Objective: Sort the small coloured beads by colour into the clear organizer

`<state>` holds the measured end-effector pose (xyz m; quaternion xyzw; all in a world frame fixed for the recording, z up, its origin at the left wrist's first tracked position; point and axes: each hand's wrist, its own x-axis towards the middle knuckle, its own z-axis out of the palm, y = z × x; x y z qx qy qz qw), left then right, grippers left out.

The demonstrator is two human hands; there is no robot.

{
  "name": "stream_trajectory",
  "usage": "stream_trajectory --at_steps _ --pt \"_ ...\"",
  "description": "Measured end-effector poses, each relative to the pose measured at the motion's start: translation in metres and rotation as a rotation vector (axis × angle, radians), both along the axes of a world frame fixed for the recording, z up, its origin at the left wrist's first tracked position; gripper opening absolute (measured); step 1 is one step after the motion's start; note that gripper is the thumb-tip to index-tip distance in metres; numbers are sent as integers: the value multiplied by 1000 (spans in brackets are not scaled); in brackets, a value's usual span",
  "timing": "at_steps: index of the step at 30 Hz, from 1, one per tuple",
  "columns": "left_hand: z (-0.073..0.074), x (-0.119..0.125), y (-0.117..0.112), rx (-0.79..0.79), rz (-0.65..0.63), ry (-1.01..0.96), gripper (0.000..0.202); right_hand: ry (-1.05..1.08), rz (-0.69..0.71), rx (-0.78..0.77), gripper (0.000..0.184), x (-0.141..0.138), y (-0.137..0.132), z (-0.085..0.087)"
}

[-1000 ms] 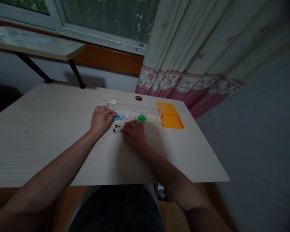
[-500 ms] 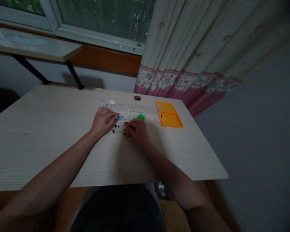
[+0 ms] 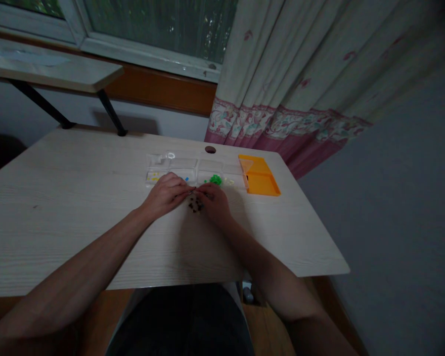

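Note:
My left hand [image 3: 169,192] and my right hand [image 3: 214,201] meet fingertip to fingertip above the table. Both are closed in a pinch around something small and dark that I cannot make out. Just below the fingertips lie several small dark brown pieces [image 3: 195,204]. Behind the hands stands a clear plastic compartment box [image 3: 183,163]. Green pieces [image 3: 215,180] are heaped in one of its compartments, with pale pieces [image 3: 229,182] to their right. A few blue pieces [image 3: 187,179] and yellow pieces [image 3: 155,175] show near my left hand, which partly hides that side of the box.
An open orange case [image 3: 261,176] lies to the right of the clear box. The pale wooden table [image 3: 77,222] has a round cable hole [image 3: 210,149] at its back edge. A raised shelf [image 3: 55,66] stands at the back left, and a curtain [image 3: 278,99] hangs behind.
My left hand has moved right, from beside the blue pieces to my right hand's fingertips. Yellow pieces have come into view, and it now covers the reddish-brown pieces. My right hand stays nearly still.

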<state>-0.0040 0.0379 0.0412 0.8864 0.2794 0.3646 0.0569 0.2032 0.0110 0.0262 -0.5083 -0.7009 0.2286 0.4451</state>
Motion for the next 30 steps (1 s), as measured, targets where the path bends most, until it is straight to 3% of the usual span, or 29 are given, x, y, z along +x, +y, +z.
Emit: stream_trajectory --at_steps 12,18,23,27,30 --pt "0 1 0 10 56 -31 23 -24 46 6 24 2 1 2" --pt "-4 -6 5 -10 197 -104 23 19 -105 4 21 29 12 -2" --pt "-5 -13 10 -23 307 -176 23 -234 -26 89 10 57 21 0" --pt "-6 -15 12 -29 332 -194 22 -461 132 135 6 57 18 2" --pt "-5 -14 11 -35 324 -184 22 -557 123 159 8 52 13 2"
